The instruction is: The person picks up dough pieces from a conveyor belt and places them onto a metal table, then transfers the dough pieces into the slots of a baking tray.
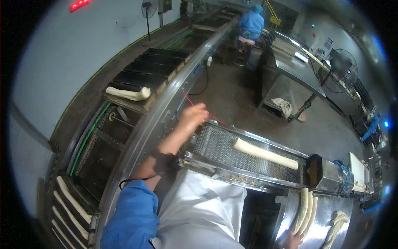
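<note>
Far left of the mesh belt [215, 145], four dough strips [71, 200] lie in pans at the lower edge. Up-left of the belt, one dough piece [129, 93] lies across the nearest of the dark pans [150, 69]. The left hand [194, 115] hovers over the belt's far-left corner by the steel rail [159, 120], fingers loosely curled and empty. One dough log [265, 153] lies slantwise on the belt, with open mesh around it. Below-right of the belt, three strips [304, 207] lie side by side on a steel tray [319, 232]. The right hand [294, 240] is at their lower ends, cut by the frame edge; its grip cannot be told.
</note>
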A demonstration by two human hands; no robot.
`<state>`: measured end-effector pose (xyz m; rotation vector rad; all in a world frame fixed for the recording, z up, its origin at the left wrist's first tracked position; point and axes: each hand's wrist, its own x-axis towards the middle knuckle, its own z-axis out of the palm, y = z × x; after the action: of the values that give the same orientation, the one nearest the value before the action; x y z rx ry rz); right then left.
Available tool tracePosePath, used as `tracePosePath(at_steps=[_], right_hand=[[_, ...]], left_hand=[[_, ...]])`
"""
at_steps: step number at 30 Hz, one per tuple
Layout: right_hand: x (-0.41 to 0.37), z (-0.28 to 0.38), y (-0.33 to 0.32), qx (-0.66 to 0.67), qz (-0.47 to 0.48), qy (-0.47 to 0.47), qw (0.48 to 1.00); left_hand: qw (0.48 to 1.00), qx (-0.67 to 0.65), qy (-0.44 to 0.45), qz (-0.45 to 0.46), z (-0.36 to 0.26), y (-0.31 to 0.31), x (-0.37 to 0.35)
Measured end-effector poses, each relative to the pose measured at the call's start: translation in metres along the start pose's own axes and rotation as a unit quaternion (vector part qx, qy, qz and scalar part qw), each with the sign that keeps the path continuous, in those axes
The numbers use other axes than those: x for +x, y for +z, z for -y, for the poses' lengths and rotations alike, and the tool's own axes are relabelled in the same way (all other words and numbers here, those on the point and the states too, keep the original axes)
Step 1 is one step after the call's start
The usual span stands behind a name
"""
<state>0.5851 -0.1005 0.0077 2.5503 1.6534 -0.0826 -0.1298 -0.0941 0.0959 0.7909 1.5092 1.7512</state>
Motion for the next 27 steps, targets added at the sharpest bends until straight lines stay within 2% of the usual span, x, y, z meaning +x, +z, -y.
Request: tracePosePath(at_steps=[2,4,5,7,8,10,12,13,15,17,20,21,22,24,25,27], right_hand=[[0.004,-0.009,0.006,0.051,-0.007,0.014,0.999],[-0.006,0.009,-0.014,0.035,0.027,0.024,0.999],[-0.007,0.011,-0.017,0.018,0.044,0.032,0.998],[-0.004,0.003,-0.005,0.034,0.007,0.023,0.999],[-0.003,-0.001,-0.001,0.05,-0.029,0.006,0.998],[-0.01,0.006,-0.012,0.076,-0.026,0.006,0.997],[-0.01,0.011,-0.02,0.072,0.003,0.014,0.997],[-0.012,0.016,-0.026,0.076,0.002,0.018,0.997],[-0.015,0.027,-0.041,0.052,0.065,0.034,0.996],[-0.014,0.034,-0.052,0.067,0.076,0.046,0.994],[-0.006,0.04,-0.052,0.084,0.093,0.067,0.99],[-0.005,0.039,-0.052,0.087,0.1,0.08,0.988],[-0.009,0.044,-0.057,0.083,0.104,0.082,0.988],[-0.018,0.052,-0.069,0.077,0.096,0.039,0.992],[-0.015,0.05,-0.064,0.074,0.088,0.04,0.993],[-0.013,0.049,-0.061,0.069,0.094,0.041,0.992]], left_hand=[[0.986,0.123,0.081,0.084,0.065,0.038,0.009],[0.899,0.377,0.19,0.117,0.065,0.08,-0.009],[0.898,0.375,0.193,0.123,0.072,0.096,-0.006],[0.777,0.559,0.187,0.221,0.085,0.121,0.0],[0.776,0.557,0.192,0.226,0.086,0.131,0.0],[0.729,0.609,0.086,0.3,0.077,0.147,-0.003],[0.741,0.591,0.164,0.275,0.093,0.158,-0.009],[0.747,0.58,0.167,0.278,0.095,0.161,-0.014],[0.751,0.571,0.171,0.282,0.09,0.159,-0.022],[0.792,0.51,0.135,0.307,0.074,0.146,-0.032],[0.806,0.458,0.152,0.342,0.081,0.116,-0.034],[0.795,0.465,0.241,0.307,0.092,0.103,-0.033],[0.795,0.464,0.235,0.31,0.086,0.089,-0.039],[0.78,0.551,0.17,0.243,0.072,0.067,-0.046],[0.78,0.551,0.163,0.247,0.066,0.062,-0.049],[0.728,0.631,0.131,0.234,0.056,0.054,-0.053]])
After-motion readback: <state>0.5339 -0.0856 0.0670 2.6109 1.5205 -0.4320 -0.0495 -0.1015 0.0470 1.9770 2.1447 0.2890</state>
